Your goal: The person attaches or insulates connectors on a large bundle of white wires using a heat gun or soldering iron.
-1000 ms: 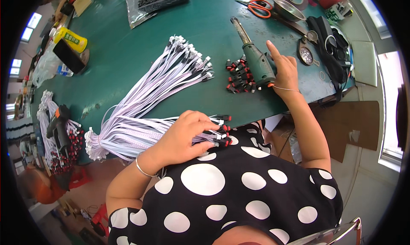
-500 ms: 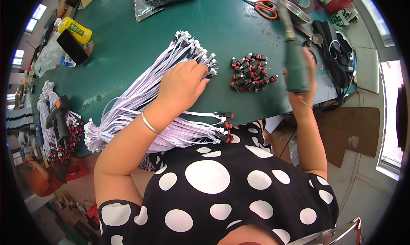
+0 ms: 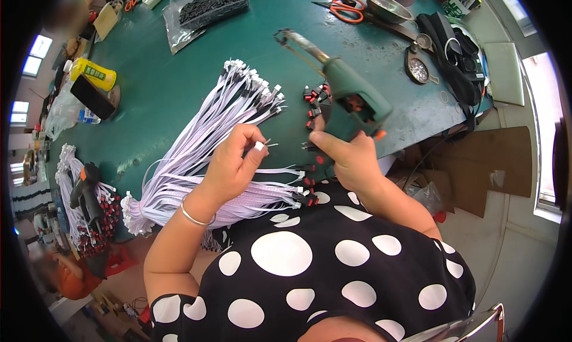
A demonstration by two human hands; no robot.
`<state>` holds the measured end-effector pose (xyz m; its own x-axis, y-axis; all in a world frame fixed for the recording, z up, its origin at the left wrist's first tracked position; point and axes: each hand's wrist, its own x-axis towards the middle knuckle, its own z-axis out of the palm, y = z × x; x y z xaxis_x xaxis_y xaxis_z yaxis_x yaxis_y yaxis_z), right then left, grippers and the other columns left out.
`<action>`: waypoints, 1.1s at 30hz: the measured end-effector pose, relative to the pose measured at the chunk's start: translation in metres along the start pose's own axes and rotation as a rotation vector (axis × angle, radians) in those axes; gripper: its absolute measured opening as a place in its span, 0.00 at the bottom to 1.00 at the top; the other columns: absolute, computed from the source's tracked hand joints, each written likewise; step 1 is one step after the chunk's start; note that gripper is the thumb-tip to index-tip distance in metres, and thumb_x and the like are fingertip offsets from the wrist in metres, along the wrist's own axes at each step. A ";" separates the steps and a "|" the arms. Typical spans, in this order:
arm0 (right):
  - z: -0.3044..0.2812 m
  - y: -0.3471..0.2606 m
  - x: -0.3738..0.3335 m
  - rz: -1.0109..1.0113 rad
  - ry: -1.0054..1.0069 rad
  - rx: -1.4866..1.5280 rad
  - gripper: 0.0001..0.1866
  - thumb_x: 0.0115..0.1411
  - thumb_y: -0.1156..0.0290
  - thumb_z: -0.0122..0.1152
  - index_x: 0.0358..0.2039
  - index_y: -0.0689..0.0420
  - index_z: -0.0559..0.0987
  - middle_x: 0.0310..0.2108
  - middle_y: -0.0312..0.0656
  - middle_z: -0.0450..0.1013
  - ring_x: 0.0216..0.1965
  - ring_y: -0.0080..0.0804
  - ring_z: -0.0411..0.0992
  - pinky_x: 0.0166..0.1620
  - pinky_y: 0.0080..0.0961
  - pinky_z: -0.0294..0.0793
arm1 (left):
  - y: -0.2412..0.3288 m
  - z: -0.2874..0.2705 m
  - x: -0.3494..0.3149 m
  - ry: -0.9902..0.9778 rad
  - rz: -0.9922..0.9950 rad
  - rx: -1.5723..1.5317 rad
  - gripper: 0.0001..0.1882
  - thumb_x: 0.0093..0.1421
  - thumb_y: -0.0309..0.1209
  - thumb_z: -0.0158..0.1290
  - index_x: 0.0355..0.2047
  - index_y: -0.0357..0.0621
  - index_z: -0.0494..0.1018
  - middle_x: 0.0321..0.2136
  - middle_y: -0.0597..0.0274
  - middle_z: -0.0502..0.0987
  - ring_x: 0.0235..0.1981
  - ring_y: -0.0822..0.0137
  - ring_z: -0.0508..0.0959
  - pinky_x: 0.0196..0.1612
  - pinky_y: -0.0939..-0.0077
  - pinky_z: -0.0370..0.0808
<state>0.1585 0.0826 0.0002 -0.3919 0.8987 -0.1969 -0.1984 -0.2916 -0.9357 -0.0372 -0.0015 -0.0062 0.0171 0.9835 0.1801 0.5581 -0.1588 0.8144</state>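
Note:
My left hand (image 3: 231, 166) is closed in a pinch around a white ribbon cable's end, where a small white plug (image 3: 259, 146) and thin wire tips stick out. Under that hand lie white cables (image 3: 202, 124) in a big bundle, with more cables (image 3: 256, 190) fanned out nearer me, ending in black and red connectors. My right hand (image 3: 357, 163) grips a green hot-air gun (image 3: 351, 83) with a long metal nozzle pointing to the far left. Loose black and red connectors (image 3: 313, 98) are partly covered by the gun and hand.
At the back are a tray of short black tubes (image 3: 214, 5), orange-handled scissors (image 3: 347, 9) and a metal bowl (image 3: 387, 7). On the left stand a yellow bottle (image 3: 98, 74) and a phone (image 3: 92, 98); a second cable bundle (image 3: 70, 163) lies beside a dark glue-gun-like tool (image 3: 88, 196).
My right hand has swung left with the hot-air gun, over the loose connectors. My left hand has come back from the bundle's far end, now pinching one cable end. The view has shifted slightly.

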 end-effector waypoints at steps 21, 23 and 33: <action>0.024 0.010 -0.002 0.081 -0.286 -0.033 0.10 0.52 0.75 0.57 0.36 0.61 0.72 0.30 0.35 0.69 0.32 0.19 0.67 0.35 0.19 0.68 | 0.009 0.003 -0.001 -0.037 -0.127 -0.300 0.14 0.49 0.26 0.58 0.36 0.39 0.68 0.29 0.60 0.72 0.27 0.68 0.72 0.30 0.77 0.70; 0.023 0.010 -0.002 0.123 -0.276 0.018 0.09 0.52 0.76 0.57 0.35 0.61 0.73 0.30 0.35 0.69 0.32 0.19 0.67 0.36 0.19 0.68 | 0.011 0.001 -0.001 -0.058 -0.150 -0.299 0.14 0.50 0.26 0.57 0.36 0.39 0.68 0.29 0.61 0.71 0.27 0.69 0.71 0.30 0.77 0.70; 0.017 0.000 -0.010 0.041 -0.239 -0.075 0.11 0.51 0.79 0.56 0.37 0.62 0.72 0.32 0.36 0.70 0.33 0.20 0.68 0.38 0.20 0.69 | 0.004 -0.003 -0.003 -0.109 -0.100 -0.298 0.07 0.59 0.29 0.45 0.35 0.38 0.67 0.26 0.61 0.69 0.24 0.69 0.69 0.29 0.79 0.68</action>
<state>0.1474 0.0684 0.0074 -0.6012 0.7810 -0.1693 -0.1138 -0.2933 -0.9492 -0.0377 -0.0057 -0.0015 0.0722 0.9964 0.0438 0.2942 -0.0632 0.9537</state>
